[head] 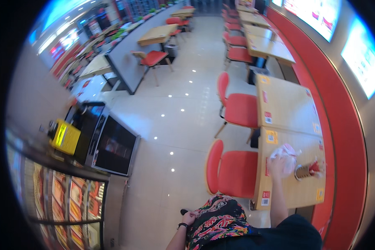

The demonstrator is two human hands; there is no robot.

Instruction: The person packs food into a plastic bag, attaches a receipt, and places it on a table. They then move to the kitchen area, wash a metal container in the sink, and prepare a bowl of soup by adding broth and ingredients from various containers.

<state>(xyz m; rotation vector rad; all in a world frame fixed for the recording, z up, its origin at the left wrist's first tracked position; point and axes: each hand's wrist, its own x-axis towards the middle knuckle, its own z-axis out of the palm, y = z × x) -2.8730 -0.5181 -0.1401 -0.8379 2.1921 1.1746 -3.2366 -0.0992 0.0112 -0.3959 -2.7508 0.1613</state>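
Note:
My right hand [277, 165] reaches over the nearest light wood table [287, 195]. Its fingers are on a crumpled white and pink cloth or plastic wrap [287, 156], which lies against the tabletop. Just right of that stands a brown perforated cylinder holder [301, 172] with red and white items in its mouth. Down at my side, my left hand [190, 217] rests by the edge of my black floral apron [217, 223], with a dark watch band at the wrist. Its fingers are curled; whether they pinch the apron is unclear.
Red chairs [239, 170] line the tables' left side, along a red bench [343, 150]. At left stand a glass-fronted display cabinet [78, 200], a black-fronted appliance [115, 145] and a yellow device [65, 137]. A grey partition [128, 62] runs along the aisle.

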